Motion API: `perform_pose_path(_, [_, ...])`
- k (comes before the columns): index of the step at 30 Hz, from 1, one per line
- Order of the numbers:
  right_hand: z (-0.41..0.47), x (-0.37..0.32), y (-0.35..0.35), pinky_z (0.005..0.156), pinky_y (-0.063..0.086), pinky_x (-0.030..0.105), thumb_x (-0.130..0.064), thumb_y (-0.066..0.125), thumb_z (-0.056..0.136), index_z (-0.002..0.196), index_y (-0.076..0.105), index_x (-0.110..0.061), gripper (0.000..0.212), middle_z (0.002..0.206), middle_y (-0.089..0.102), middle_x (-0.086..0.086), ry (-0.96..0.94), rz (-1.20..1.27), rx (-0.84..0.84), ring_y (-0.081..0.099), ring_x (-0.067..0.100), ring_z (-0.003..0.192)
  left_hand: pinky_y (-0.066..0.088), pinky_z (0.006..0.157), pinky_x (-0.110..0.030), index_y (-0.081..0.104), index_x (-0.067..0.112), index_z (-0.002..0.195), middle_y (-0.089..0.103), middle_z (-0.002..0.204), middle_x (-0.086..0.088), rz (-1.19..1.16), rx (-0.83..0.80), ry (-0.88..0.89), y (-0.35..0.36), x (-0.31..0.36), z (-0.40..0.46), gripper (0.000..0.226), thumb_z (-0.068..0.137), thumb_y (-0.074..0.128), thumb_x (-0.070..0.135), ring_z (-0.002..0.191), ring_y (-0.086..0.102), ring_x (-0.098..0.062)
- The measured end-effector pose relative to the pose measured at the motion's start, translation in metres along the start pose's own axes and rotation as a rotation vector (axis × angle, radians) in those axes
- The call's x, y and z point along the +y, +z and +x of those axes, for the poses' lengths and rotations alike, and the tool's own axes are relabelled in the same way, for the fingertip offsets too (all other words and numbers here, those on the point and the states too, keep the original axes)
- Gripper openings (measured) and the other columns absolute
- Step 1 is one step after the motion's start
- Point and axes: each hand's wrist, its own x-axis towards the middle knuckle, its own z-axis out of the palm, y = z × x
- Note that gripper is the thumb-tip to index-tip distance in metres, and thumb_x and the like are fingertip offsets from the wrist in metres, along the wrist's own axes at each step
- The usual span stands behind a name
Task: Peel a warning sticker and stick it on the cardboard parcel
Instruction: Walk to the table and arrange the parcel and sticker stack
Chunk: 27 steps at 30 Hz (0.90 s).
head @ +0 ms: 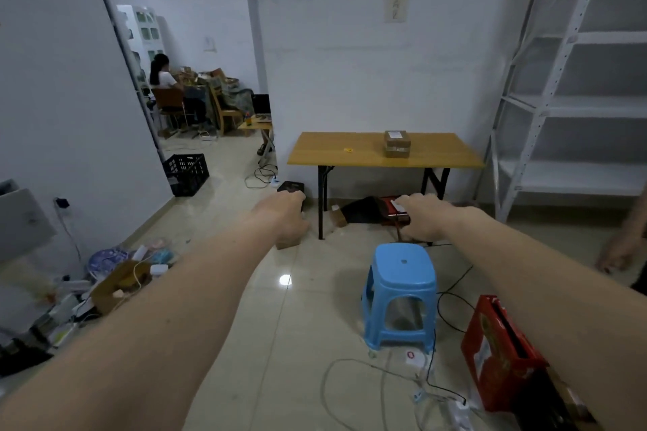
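Observation:
Two small cardboard parcels [397, 143] are stacked on a wooden table [332, 154] across the room; the top one carries a white label. A tiny yellow sticker [348, 150] lies on the tabletop to their left. Both my arms stretch forward at waist height, well short of the table. My left hand [287, 217] is curled into a loose fist, back of the hand up, with nothing visible in it. My right hand [420, 217] is also curled, fingers bent downward, holding nothing that I can see.
A blue plastic stool [401, 290] stands between me and the table, with cables [451, 294] on the floor around it. A red bag [497, 350] sits at lower right, clutter at lower left, a black crate [185, 173] by the doorway, white shelving [577, 108] on the right. Another person's hand [616, 252] shows at the right edge.

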Motion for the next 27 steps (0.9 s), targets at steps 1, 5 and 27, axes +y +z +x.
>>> perform_pose_path(1, [0.021,-0.003,0.000,0.103,0.037,0.046,-0.024,0.051,0.091,0.144,0.028,-0.015,0.059,0.143,0.041,0.014,-0.004,0.005,-0.004,0.037,0.035,0.131,0.046,0.093,-0.041,0.045,0.011,0.129,0.051,0.132,-0.010,0.006,0.003,0.010,0.001,-0.006,0.020,0.048,0.086,0.055,0.030,0.118,0.049,-0.029])
perform_pose_path(5, [0.113,-0.007,-0.005,0.104,0.038,0.051,-0.027,0.053,0.089,0.144,0.027,-0.018,0.062,0.144,0.040,0.012,-0.023,0.024,0.013,0.036,0.035,0.132,0.047,0.092,-0.041,0.044,0.010,0.129,0.051,0.130,-0.012,0.029,-0.002,0.023,0.006,-0.028,0.112,0.051,0.085,0.059,0.032,0.117,0.048,-0.029])
perform_pose_path(27, [0.588,-0.011,-0.036,0.103,0.037,0.050,-0.026,0.054,0.089,0.142,0.027,-0.017,0.060,0.142,0.041,0.013,0.053,0.125,-0.071,0.037,0.035,0.129,0.043,0.096,-0.042,0.042,0.012,0.133,0.045,0.134,-0.011,0.034,-0.073,0.124,0.032,-0.152,0.577,0.053,0.087,0.058,0.034,0.122,0.045,-0.030])
